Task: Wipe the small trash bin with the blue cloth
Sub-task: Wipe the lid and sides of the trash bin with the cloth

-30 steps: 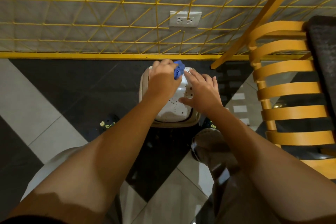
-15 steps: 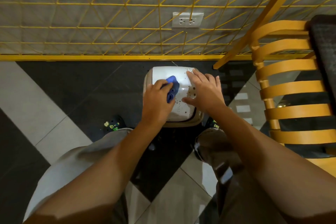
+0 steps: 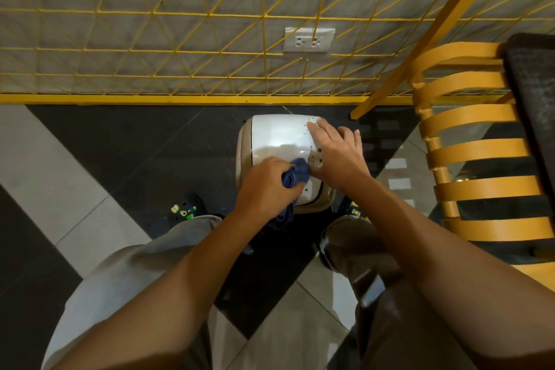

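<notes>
Grey on the left trouser leg (image 3: pixel 135 264) down at 7 o'clock, dark brown on the right trouser leg (image 3: pixel 375 279) at 5, crouching over black and pale floor tiles (image 3: pixel 75 165). Reaching both bare forearms out toward 12 o'clock. Gripping the blue cloth (image 3: pixel 295 175) in the left hand (image 3: pixel 264 186), fingers curled tight round the bunched-up wad, loose tail of it dangling under the wrist toward 6 o'clock. Pressing that wad onto the near edge of the small trash bin (image 3: pixel 279 138), roughly 6 o'clock on its glossy white top. Working on a bin parked right between the feet: white shell over a beige body, little dark specks dotting the 3 o'clock side. Laying the right hand (image 3: pixel 336 153) flat on that speckled side, fingers straight and a bit spread, pointing toward 11 o'clock, thumb just beside the cloth. Just resting there, not grabbing. Spotting a dark clog (image 3: pixel 186 207) with green charms at 8 o'clock of the bin, and a sliver of the other shoe (image 3: pixel 353 208) peeking out at 5 o'clock. Going further out: hitting a yellow bar (image 3: pixel 150 98) along the floor edge just past the bin at 12 o'clock, then a yellow wire grid (image 3: pixel 180 24) in front of a grey wall, white double outlet (image 3: pixel 309 39) sitting at 1 o'clock. Finding a slatted wooden chair (image 3: pixel 480 159) off at 3 o'clock, apart from the bin.
</notes>
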Demonstrator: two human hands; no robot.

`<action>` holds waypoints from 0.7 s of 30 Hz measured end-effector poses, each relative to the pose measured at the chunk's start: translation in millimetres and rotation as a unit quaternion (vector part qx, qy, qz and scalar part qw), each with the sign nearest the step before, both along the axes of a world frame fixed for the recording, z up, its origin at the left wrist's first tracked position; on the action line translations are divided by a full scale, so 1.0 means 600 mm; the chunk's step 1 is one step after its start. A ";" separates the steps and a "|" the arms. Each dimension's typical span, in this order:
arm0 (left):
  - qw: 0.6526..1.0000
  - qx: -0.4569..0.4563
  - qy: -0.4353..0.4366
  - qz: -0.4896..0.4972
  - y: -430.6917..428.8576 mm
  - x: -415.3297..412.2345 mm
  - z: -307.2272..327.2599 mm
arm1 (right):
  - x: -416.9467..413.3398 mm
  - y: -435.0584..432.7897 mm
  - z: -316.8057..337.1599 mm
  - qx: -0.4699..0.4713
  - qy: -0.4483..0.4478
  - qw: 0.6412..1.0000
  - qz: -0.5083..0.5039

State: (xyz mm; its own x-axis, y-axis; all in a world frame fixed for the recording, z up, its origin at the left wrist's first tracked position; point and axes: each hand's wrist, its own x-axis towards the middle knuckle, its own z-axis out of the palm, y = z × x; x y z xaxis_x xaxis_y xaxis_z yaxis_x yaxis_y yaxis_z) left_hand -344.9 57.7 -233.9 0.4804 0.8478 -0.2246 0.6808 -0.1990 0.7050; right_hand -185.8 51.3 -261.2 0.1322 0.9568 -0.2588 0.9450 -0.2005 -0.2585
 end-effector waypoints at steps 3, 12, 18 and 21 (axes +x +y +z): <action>0.997 -0.054 -0.025 0.051 0.002 -0.010 0.008 | 0.003 0.002 0.005 -0.022 0.014 1.000 0.009; 0.883 -0.308 -0.239 0.262 0.031 -0.030 0.029 | -0.024 -0.017 0.039 0.139 0.263 0.945 -0.134; 0.824 -0.370 -0.345 0.254 0.025 -0.004 0.040 | -0.054 -0.031 0.060 -0.061 0.690 0.650 -0.312; 0.876 -0.311 -0.273 0.249 0.015 0.002 0.036 | -0.059 -0.036 0.063 -0.099 0.767 0.535 -0.340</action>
State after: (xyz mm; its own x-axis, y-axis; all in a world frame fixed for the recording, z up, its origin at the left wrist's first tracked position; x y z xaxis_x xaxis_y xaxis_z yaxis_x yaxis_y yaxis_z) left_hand -344.0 66.6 -212.4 0.2658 0.7775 -0.5699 0.1024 0.5651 0.8186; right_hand -221.2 29.7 -223.2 -0.0811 0.7564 -0.6490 -0.6569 -0.5303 -0.5360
